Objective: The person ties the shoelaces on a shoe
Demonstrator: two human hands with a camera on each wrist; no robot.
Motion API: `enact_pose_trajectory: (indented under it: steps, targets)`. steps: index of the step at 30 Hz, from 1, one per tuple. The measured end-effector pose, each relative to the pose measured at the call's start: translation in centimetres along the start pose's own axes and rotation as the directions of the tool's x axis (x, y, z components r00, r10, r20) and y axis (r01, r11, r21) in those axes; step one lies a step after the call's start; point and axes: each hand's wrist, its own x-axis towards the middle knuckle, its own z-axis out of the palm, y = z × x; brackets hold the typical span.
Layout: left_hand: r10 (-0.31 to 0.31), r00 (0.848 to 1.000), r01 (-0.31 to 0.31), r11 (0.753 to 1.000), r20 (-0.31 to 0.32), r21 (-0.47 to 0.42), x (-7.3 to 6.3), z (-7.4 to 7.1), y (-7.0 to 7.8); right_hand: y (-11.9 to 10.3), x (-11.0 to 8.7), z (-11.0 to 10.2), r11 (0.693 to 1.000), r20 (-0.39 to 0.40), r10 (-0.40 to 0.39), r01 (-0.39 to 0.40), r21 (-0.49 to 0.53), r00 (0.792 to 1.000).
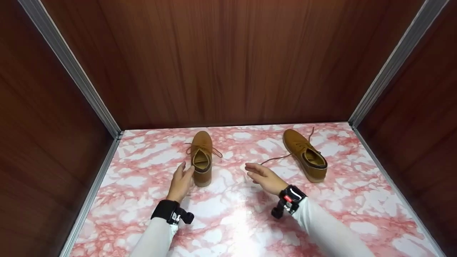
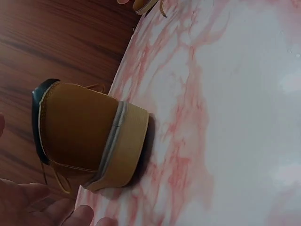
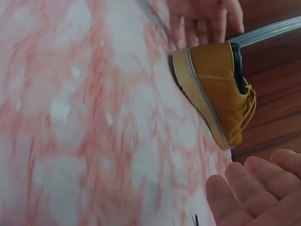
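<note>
A tan lace-up shoe (image 1: 202, 176) with its lace tied in a bow stands left of centre, heel toward me. Close at its left side is my left hand (image 1: 181, 182), fingers extended; whether it touches the shoe I cannot tell. The left wrist view has the heel of this shoe (image 2: 80, 127) beside the fingers. My right hand (image 1: 266, 177) hovers between the two shoes with its fingers extended, holding nothing. To its right sits a second tan shoe (image 1: 303, 160), turned at an angle, its lace (image 1: 275, 158) loose and trailing toward the right fingertips.
Both shoes stand on a red-and-white marbled surface (image 1: 150, 210). Dark wood panels (image 1: 228, 64) rise at the back and on both sides, joined by grey metal corner strips (image 1: 71, 67). Each wrist wears a black strap with a small camera.
</note>
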Motion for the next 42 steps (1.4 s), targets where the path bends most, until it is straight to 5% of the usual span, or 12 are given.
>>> enact_pose_trajectory:
  steps: [5, 10, 19, 28, 33, 36, 38, 42]
  targets:
    - [0.101, 0.995, -0.097, 0.984, -0.02, 0.148, -0.7, -0.1, 1.6, -0.1, -1.5, -2.4, 0.991, -0.101, -0.071, 0.059, -0.122, 0.992]
    - [0.195, 0.981, -0.191, 0.96, -0.002, 0.203, -1.6, 0.7, 3.0, -0.7, -2.9, -5.5, 0.963, -0.271, -0.111, 0.036, -0.267, 0.956]
    - [0.227, 0.968, -0.239, 0.963, 0.105, 0.121, -4.6, 3.1, 5.1, -1.7, -4.7, -11.9, 0.914, -0.471, -0.102, -0.104, -0.393, 0.876]
    - [0.284, 0.931, -0.285, 0.958, 0.231, -0.031, -6.6, 6.1, 6.0, -0.2, -6.4, -16.9, 0.849, -0.595, -0.041, -0.285, -0.444, 0.803]
    - [0.228, 0.929, -0.191, 0.97, 0.291, -0.149, -6.7, 7.6, 6.2, 1.6, -6.9, -18.5, 0.81, -0.617, 0.004, -0.365, -0.46, 0.787]
    - [0.156, 0.937, -0.079, 0.967, 0.312, -0.244, -6.4, 8.7, 6.2, 2.5, -7.0, -19.2, 0.799, -0.617, 0.06, -0.408, -0.441, 0.784]
    - [0.097, 0.941, 0.012, 0.948, 0.324, -0.319, -6.1, 9.4, 6.1, 3.0, -7.0, -19.4, 0.795, -0.616, 0.105, -0.438, -0.42, 0.781]
    - [-0.021, 0.937, 0.189, 0.871, 0.35, -0.453, -5.3, 10.5, 5.7, 3.6, -6.9, -19.7, 0.794, -0.614, 0.205, -0.497, -0.351, 0.762]
